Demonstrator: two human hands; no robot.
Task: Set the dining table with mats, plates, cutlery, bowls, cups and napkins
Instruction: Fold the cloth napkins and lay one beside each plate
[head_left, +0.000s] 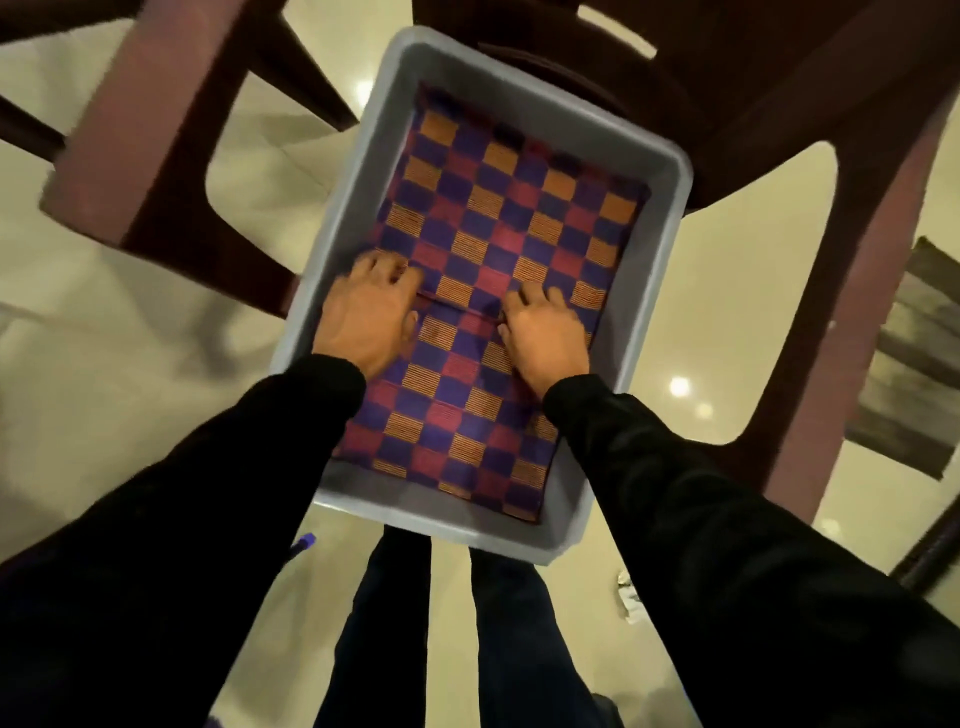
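A grey plastic tub sits on a dark chair seat just below me. Checked mats in purple, red and orange lie flat inside it, a nearer one overlapping a farther one. My left hand is on the left part of the nearer mat's far edge, fingers curled over it and thumb beside the edge. My right hand grips the same edge further right, thumb tucked at the fold. Black sleeves cover both my arms.
Dark red-brown chairs stand around the tub on a glossy cream tiled floor. One chair frame rises on the right. My legs are under the tub's near rim. A dark rug lies at the far right.
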